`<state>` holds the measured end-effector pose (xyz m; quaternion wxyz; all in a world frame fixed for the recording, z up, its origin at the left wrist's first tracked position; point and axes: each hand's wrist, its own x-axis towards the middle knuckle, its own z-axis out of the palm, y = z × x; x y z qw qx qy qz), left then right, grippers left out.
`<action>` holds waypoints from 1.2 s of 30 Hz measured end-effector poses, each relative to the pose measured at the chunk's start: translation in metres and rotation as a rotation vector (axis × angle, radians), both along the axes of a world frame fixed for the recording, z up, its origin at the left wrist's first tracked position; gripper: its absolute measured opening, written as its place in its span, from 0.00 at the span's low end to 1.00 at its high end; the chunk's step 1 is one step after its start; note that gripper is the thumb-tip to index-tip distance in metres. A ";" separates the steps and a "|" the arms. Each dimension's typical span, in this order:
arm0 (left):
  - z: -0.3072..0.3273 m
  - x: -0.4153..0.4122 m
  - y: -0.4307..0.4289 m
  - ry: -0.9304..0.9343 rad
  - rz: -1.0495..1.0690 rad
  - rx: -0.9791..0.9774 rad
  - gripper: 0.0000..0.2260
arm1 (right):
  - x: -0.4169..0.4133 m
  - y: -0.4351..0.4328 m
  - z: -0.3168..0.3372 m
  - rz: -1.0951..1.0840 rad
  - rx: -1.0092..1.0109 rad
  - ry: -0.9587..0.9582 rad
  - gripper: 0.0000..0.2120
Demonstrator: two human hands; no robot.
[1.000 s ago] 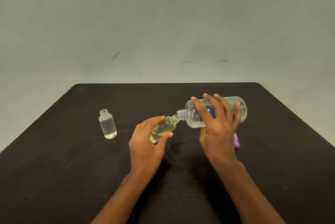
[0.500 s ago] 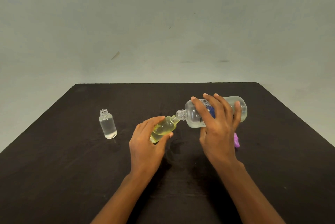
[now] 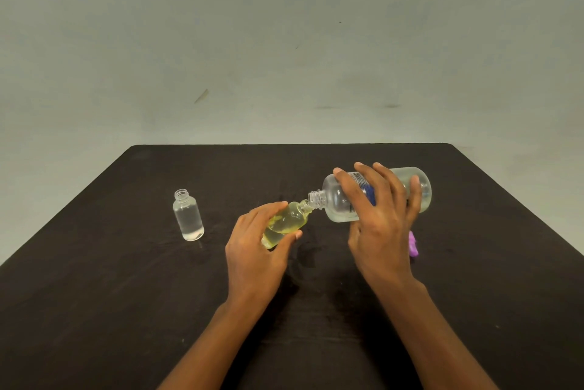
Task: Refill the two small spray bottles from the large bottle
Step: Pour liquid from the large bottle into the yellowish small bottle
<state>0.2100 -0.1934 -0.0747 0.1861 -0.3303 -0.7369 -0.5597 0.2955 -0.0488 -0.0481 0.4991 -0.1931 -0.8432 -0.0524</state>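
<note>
Two necks meet mouth to mouth: the right hand point(image 3: 380, 225) clasps the large clear plastic bottle point(image 3: 341, 200) lying nearly level, its long axis pointing left and down into the tilted small yellowish bottle point(image 3: 289, 222) pinched in the left hand point(image 3: 252, 250), perhaps just touching.

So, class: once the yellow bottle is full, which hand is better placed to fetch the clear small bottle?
Left. The left hand is nearer the clear small bottle; the right hand holds the large bottle, farther off.
</note>
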 end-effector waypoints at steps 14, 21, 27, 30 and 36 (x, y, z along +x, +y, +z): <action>0.000 0.000 0.000 -0.015 -0.003 0.007 0.23 | -0.001 0.000 0.000 -0.003 -0.001 0.005 0.41; 0.001 0.000 0.000 -0.004 0.005 -0.009 0.22 | 0.000 -0.001 0.001 -0.005 -0.003 0.000 0.41; 0.002 0.000 -0.001 -0.001 0.005 -0.009 0.22 | 0.000 -0.001 0.001 -0.004 -0.001 -0.001 0.40; 0.002 0.000 -0.001 0.002 0.002 -0.007 0.22 | -0.001 -0.001 0.001 -0.002 -0.002 0.001 0.39; 0.001 0.000 -0.001 0.000 -0.006 -0.005 0.20 | 0.000 -0.001 0.001 -0.009 -0.001 -0.003 0.39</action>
